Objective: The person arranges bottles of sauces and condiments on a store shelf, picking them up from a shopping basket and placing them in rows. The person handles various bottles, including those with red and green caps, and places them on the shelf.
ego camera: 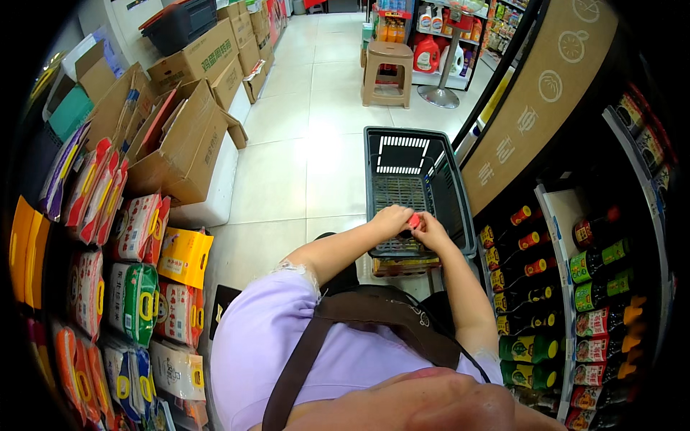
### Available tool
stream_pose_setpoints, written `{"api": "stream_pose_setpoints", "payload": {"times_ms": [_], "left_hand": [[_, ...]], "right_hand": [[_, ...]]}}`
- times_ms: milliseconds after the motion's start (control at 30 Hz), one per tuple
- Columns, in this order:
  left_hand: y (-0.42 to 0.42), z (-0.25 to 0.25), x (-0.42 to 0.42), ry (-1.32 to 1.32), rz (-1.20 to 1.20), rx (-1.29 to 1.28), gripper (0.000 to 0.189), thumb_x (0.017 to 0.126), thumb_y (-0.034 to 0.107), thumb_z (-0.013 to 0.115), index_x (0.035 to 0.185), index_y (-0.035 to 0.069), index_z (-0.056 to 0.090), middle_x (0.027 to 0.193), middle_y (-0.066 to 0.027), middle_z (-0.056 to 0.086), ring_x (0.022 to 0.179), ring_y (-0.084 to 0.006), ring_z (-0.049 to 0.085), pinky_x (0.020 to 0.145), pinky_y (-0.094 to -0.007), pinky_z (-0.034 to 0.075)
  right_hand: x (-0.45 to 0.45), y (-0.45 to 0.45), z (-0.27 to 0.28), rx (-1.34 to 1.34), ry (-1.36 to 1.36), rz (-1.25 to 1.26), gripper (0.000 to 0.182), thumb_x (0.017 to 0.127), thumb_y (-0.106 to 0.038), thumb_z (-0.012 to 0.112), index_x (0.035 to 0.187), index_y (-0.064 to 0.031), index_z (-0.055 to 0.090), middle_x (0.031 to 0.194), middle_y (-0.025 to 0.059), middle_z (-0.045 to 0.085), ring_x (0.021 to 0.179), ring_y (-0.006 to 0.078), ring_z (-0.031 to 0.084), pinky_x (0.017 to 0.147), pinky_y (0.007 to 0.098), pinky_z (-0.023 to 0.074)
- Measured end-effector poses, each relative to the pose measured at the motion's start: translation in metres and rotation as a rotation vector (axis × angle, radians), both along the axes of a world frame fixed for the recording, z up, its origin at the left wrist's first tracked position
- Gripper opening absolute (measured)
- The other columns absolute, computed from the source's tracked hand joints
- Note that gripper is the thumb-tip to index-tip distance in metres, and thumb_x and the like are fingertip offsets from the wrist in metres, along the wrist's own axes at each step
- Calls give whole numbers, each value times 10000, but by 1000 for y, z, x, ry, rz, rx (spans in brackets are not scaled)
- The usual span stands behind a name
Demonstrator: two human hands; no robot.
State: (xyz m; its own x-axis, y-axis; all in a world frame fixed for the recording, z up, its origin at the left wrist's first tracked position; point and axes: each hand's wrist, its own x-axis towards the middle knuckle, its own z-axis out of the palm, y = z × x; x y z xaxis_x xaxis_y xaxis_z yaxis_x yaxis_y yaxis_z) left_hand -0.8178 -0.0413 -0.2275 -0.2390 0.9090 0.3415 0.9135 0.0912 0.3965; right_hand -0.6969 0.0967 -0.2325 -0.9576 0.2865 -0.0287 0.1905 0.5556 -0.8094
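Observation:
Both of my hands meet over the near end of a dark plastic shopping basket (468, 215). Between their fingers is a small red piece (414, 221), which looks like a bottle cap; a bit of something dark shows just beneath it. My left hand (393, 221) closes around it from the left. From the right, the fingers of my right hand (430, 230) grip the same piece. Most of what they hold is hidden by the hands. The basket's slatted floor shows beyond them, and a packaged item (404, 267) lies under its near end.
Shelves on the right carry sauce bottles (528, 347) and a lone red-capped bottle (585, 231). Bagged rice (132, 301) fills the left rack. Beyond it stand cardboard boxes (183, 151) on a white foam box (218, 199). A plastic stool (389, 51) and a metal pole stand (439, 97) are ahead.

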Motion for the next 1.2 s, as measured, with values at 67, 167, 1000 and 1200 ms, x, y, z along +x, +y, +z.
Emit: {"api": "stream_pose_setpoints", "payload": {"times_ms": [67, 167, 1000, 1200], "left_hand": [[-4, 6, 0, -71, -62, 99, 329, 794, 245, 601, 1032, 43, 498, 931, -171, 571, 876, -345, 565, 728, -435, 447], [-18, 41, 14, -306, -55, 61, 336, 823, 222, 572, 1083, 39, 466, 927, -175, 583, 875, -359, 571, 735, -426, 454], [-29, 113, 60, -1070, -449, 277, 317, 917, 245, 507, 1095, -5, 431, 996, -60, 552, 931, -91, 521, 813, -241, 425], [-16, 132, 77, -1119, -549, 286, 311, 912, 231, 508, 1089, -9, 421, 988, -80, 576, 907, -96, 537, 797, -247, 433]], "right_hand": [[5, -3, 12, -17, 45, 8, 408, 741, -33, 664, 1107, -37, 483, 735, 33, 561, 659, 122, 542, 626, 267, 448], [16, -14, 49, -38, 132, 21, 385, 758, -31, 655, 1107, -25, 492, 721, 20, 530, 645, 111, 504, 625, 252, 435], [79, -59, 161, -154, 340, -122, 327, 836, -243, 624, 1059, -23, 531, 625, -21, 467, 553, 45, 422, 493, 209, 340], [104, -58, 205, -73, 192, -85, 467, 818, -203, 640, 1220, -29, 477, 725, 24, 556, 643, 71, 503, 582, 219, 411]]}}
